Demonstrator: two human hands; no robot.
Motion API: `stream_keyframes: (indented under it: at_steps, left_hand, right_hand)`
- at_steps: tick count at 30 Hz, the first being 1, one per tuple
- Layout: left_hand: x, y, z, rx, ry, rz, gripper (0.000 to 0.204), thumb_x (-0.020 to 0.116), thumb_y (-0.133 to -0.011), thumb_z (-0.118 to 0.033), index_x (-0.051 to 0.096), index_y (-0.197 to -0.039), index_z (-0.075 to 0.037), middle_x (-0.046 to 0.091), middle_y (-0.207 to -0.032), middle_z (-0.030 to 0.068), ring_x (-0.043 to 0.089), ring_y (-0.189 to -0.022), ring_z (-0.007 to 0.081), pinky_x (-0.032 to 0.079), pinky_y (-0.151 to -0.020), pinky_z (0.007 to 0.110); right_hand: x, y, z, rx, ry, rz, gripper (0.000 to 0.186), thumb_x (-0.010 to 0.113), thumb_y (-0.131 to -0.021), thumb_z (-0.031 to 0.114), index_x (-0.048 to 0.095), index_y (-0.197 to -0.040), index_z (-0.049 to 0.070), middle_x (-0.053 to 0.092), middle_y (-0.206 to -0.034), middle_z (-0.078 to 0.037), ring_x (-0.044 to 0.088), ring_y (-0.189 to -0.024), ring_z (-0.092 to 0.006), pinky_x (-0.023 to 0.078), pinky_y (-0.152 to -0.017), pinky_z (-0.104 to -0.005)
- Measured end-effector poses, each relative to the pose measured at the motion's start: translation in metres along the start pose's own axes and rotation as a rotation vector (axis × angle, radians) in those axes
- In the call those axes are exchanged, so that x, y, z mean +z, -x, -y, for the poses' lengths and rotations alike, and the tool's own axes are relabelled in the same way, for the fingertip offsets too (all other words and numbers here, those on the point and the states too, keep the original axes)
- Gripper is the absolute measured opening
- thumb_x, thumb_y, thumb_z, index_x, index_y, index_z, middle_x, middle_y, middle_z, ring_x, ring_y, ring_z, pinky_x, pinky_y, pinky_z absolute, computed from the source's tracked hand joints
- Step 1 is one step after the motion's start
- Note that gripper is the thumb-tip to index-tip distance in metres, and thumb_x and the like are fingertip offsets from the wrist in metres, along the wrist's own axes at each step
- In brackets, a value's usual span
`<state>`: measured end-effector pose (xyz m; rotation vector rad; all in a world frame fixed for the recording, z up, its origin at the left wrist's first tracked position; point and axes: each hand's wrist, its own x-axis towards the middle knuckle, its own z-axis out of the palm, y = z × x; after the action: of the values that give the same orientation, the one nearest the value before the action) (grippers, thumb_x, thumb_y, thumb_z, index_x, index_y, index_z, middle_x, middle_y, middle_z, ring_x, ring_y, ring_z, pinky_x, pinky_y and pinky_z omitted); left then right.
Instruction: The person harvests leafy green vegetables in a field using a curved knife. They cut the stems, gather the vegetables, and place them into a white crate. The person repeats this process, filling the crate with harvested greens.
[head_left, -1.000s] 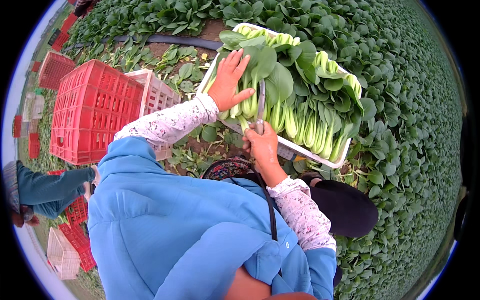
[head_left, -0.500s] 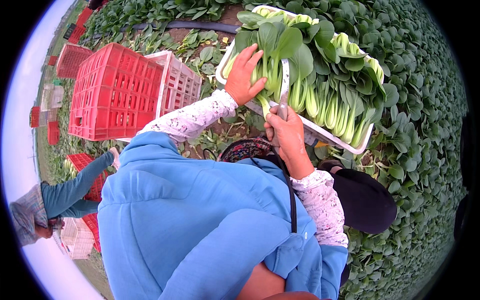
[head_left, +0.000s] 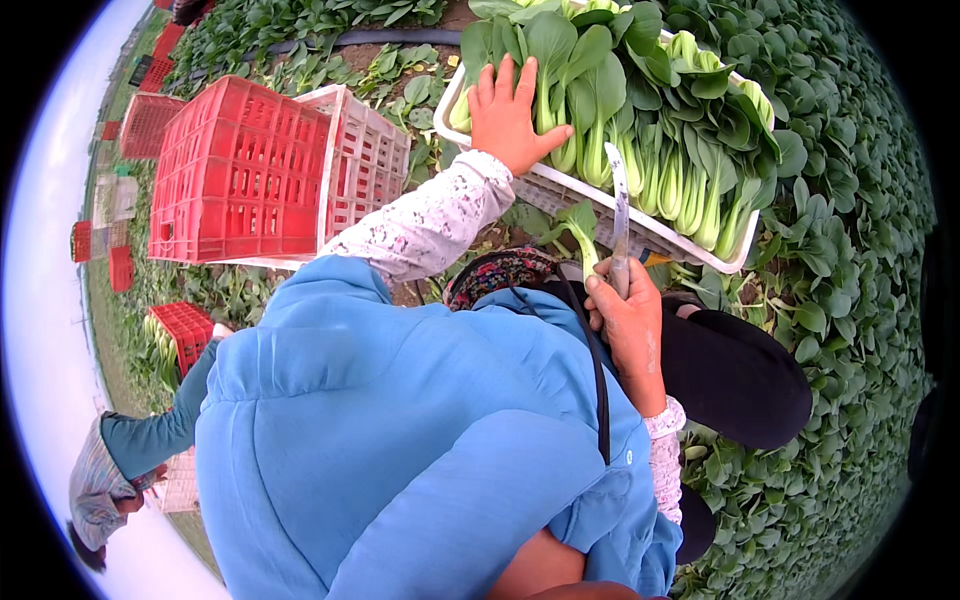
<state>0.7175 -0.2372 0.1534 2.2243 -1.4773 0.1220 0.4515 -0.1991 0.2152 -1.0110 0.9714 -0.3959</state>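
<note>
My left hand (head_left: 510, 118) lies with fingers spread on the leafy heads of bok choy (head_left: 560, 140) at the left end of a white crate (head_left: 735, 255). Rows of bok choy fill this crate, stems toward me. My right hand (head_left: 632, 325) is closed round the handle of a knife (head_left: 617, 195), whose narrow blade points up toward the crate's front edge. A small loose bok choy piece (head_left: 582, 235) has its pale stem at the right thumb and fingers; it seems to be held there with the knife.
Stacked red crates (head_left: 240, 170) and a white crate (head_left: 370, 165) stand at my left. Another person (head_left: 150, 440) bends near a smaller red crate (head_left: 183, 332) at far left. Growing bok choy (head_left: 830, 400) covers the field on the right. A dark hose (head_left: 390, 38) runs across the far soil.
My left hand has moved farther onto the bok choy and flattened. My right hand has drawn back toward me and rightward with the knife and small piece, away from the heads in the crate.
</note>
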Motion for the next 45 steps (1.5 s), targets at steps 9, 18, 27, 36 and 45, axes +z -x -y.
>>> stream_keyframes:
  at_steps: [9,18,27,36,45]
  left_hand:
    - [0.005,-0.023,0.047,0.516,-0.059,0.297,0.07,0.054,-0.077,-0.038,0.037,-0.139,-0.009,0.027,-0.149,0.0175,0.021,-0.129,0.0573,0.021,-0.106,0.061]
    - [0.035,-0.011,0.049,0.464,-0.139,0.45,0.072,0.047,-0.081,-0.037,0.026,-0.145,-0.009,0.02,-0.15,0.0207,0.019,-0.13,0.0574,0.018,-0.107,0.061]
    - [-0.032,-0.018,0.047,0.374,-0.087,0.197,0.061,0.047,-0.091,-0.048,0.044,-0.135,-0.005,0.028,-0.148,0.0192,0.029,-0.133,0.0429,0.022,-0.108,0.051]
    - [-0.001,-0.226,0.013,0.556,-0.095,-0.1,0.073,0.043,-0.091,-0.056,0.022,-0.149,-0.017,0.022,-0.154,0.0087,0.017,-0.142,0.0317,0.011,-0.113,0.052]
    - [0.125,-0.187,-0.005,0.549,-0.115,0.117,0.075,0.058,-0.086,-0.046,0.028,-0.145,-0.01,0.024,-0.149,0.0168,0.023,-0.135,0.0385,0.021,-0.109,0.05]
  right_hand:
    - [-0.012,-0.002,0.002,0.057,-0.211,-0.105,0.015,0.062,-0.086,0.012,0.056,-0.098,0.006,0.057,-0.066,-0.002,0.046,-0.047,-0.0051,0.033,-0.041,-0.0177]
    - [-0.008,-0.012,0.005,0.115,-0.074,-0.104,0.018,0.066,-0.086,0.013,0.055,-0.096,0.003,0.055,-0.065,-0.001,0.046,-0.048,-0.0053,0.036,-0.043,-0.0206]
    - [-0.03,0.009,0.015,-0.023,-0.239,-0.185,0.021,0.064,-0.086,0.012,0.056,-0.104,0.004,0.054,-0.065,-0.001,0.048,-0.049,-0.0059,0.033,-0.041,-0.0191]
    - [-0.11,-0.07,0.172,-0.713,0.361,-0.716,0.03,0.064,-0.083,0.018,0.061,-0.106,-0.002,0.061,-0.084,-0.005,0.052,-0.071,-0.0103,0.044,-0.065,-0.0262]
    - [-0.171,-0.287,0.119,-0.714,1.116,-0.793,0.024,0.065,-0.076,0.026,0.062,-0.093,0.009,0.052,-0.127,-0.016,0.043,-0.12,-0.0366,0.036,-0.099,-0.0478]
